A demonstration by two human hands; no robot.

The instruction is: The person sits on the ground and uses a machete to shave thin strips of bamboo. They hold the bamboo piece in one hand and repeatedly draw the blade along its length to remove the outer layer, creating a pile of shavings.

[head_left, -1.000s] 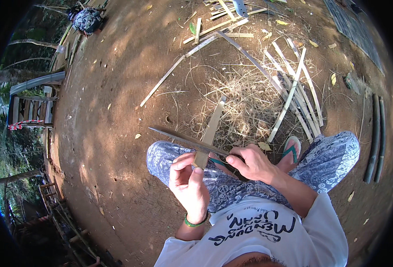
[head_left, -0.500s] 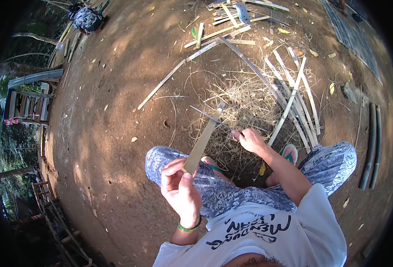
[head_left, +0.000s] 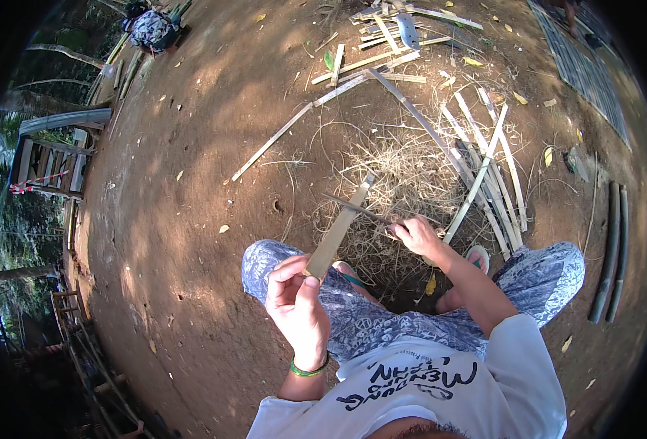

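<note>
One thumb and the fingers of the left hand point(head_left: 298, 300) pinch the near end of a strip point(head_left: 331, 245), which slants away, its far end near shavings point(head_left: 411, 172). A knife point(head_left: 365, 211) crosses the strip, handle closed in the right hand point(head_left: 419, 238). Further right, slats point(head_left: 476, 174) and poles point(head_left: 607, 249) lie on the ground point(head_left: 558, 205).

The scene is viewed from above through a head-worn fisheye camera, aimed steeply down past the shirt point(head_left: 448, 399). The left hand point(head_left: 301, 306) and right hand point(head_left: 420, 240) are shown at close range; the ground point(head_left: 184, 249) is spread beyond, curved by the lens.
</note>
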